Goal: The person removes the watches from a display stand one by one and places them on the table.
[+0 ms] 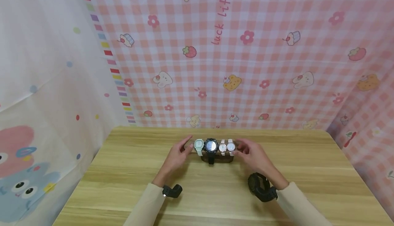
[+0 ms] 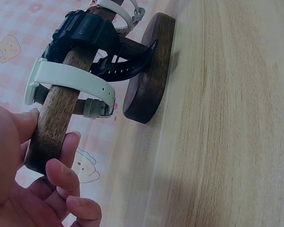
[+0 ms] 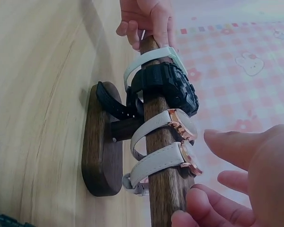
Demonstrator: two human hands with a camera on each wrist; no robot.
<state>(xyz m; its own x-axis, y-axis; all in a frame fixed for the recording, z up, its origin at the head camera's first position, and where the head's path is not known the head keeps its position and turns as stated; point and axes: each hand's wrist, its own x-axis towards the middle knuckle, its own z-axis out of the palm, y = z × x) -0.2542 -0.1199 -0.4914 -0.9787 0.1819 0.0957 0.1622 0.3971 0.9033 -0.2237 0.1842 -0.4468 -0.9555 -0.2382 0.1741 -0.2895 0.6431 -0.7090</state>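
Observation:
A dark wooden watch stand (image 2: 52,127), a crossbar on a post and rounded base (image 3: 102,146), stands on the table. My left hand (image 1: 179,152) pinches the crossbar's left end between thumb and fingers. Beside that hand hangs a pale mint watch (image 1: 199,144), then a bulky black watch (image 1: 211,146) whose strap end dangles to the base. Two white-strapped watches with rose-gold cases (image 3: 182,123) follow to the right. At the crossbar's other end, my right hand (image 1: 253,153) has its fingertips against the wood, its thumb apart from the outermost watch.
The wooden table (image 1: 129,174) ends at a pink checked cloth (image 1: 215,65) hung behind it. A white printed cloth (image 1: 55,82) hangs at the left. Black wrist-worn devices show on the left wrist (image 1: 173,191) and right wrist (image 1: 260,186).

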